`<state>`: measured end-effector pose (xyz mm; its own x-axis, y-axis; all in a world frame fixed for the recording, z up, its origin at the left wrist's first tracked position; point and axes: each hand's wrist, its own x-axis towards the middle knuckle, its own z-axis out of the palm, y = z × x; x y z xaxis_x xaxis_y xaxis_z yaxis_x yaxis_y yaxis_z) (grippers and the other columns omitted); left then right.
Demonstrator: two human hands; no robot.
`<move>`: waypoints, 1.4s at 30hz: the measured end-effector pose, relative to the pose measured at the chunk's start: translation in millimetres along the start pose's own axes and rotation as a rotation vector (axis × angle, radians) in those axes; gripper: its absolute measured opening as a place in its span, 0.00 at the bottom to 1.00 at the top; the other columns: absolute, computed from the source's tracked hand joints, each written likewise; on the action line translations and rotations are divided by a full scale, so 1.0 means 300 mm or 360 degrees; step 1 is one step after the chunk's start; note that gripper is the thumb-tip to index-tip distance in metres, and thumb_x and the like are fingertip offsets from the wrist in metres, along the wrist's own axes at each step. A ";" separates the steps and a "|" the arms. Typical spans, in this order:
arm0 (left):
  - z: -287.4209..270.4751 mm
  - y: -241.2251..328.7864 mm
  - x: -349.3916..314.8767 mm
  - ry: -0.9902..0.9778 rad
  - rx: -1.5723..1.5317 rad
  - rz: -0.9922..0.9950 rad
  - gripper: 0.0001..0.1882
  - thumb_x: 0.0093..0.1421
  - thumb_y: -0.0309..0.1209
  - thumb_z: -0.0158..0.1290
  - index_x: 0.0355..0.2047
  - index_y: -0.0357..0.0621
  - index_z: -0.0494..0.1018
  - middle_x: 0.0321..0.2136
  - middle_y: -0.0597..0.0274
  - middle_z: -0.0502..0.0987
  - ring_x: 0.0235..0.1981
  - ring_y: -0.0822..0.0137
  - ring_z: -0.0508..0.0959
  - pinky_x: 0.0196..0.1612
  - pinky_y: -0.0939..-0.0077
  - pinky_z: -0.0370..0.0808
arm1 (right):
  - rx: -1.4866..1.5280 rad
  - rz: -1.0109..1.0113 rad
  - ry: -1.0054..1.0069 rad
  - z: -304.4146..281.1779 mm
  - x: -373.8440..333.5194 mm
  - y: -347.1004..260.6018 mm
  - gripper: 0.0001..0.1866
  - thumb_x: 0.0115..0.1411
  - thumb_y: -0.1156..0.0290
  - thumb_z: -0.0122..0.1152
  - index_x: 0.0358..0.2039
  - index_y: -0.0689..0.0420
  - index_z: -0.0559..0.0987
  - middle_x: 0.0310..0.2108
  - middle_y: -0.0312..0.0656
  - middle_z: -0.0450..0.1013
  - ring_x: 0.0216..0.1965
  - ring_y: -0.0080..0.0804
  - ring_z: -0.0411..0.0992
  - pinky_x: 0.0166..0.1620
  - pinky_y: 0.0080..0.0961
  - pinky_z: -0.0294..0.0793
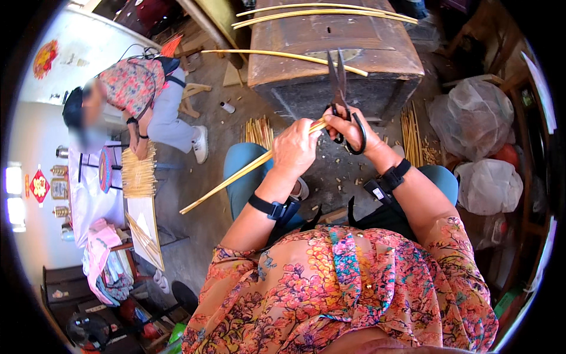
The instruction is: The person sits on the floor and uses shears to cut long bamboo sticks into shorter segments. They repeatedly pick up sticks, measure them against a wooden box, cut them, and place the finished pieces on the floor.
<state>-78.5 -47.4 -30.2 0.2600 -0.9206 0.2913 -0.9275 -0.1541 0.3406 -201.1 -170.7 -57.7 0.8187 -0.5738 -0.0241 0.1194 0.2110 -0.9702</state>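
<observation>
My left hand [294,147] is closed round a few long, thin yellow cane strips [233,177], which slant down to the left past my knee. My right hand [354,131] grips black-handled scissors [338,88] whose blades point away from me, slightly apart. The thumb and fingers of my right hand also meet the upper end of the strips, close beside my left hand. Past the hands is a worn brown wooden chest [300,34]. One loose cane strip [277,54] lies across its near part, and a few more strips [324,12] lie along its far part.
Bundles of short cane pieces [257,131] and longer pieces [411,138] stand on either side of my knees. Cut bits litter the floor. Plastic bags [479,112] are at the right. Leftward, another person [135,88] bends over a table with rows of cane [138,171].
</observation>
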 end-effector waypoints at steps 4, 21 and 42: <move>-0.003 0.007 0.001 0.0068 -0.0023 0.0080 0.10 0.58 0.38 0.50 0.35 0.47 0.69 0.28 0.59 0.75 0.30 0.56 0.77 0.29 0.64 0.72 | -0.0009 0.0010 0.0015 0.001 -0.014 -0.010 0.08 0.60 0.69 0.53 0.31 0.62 0.72 0.20 0.35 0.68 0.20 0.20 0.66 0.24 0.19 0.67; -0.132 -0.076 0.064 0.0176 -0.0298 -0.0192 0.12 0.61 0.38 0.49 0.41 0.46 0.70 0.26 0.53 0.76 0.29 0.56 0.79 0.31 0.70 0.72 | -0.1057 -0.0203 -0.0044 -0.010 -0.051 -0.016 0.34 0.55 0.37 0.50 0.27 0.64 0.74 0.21 0.55 0.70 0.27 0.50 0.71 0.32 0.41 0.68; -0.103 -0.081 0.053 0.0032 -0.0277 -0.0129 0.16 0.60 0.39 0.49 0.47 0.50 0.71 0.38 0.53 0.78 0.37 0.56 0.79 0.37 0.70 0.76 | -0.1262 -0.0051 -0.0150 -0.001 -0.056 -0.036 0.38 0.53 0.33 0.46 0.28 0.63 0.73 0.25 0.58 0.71 0.33 0.57 0.71 0.36 0.43 0.69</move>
<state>-43.5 -47.1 -6.4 0.3387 -0.9001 0.2739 -0.8432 -0.1613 0.5128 -216.3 -163.5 -46.9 0.8699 -0.4932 -0.0070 -0.2623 -0.4505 -0.8534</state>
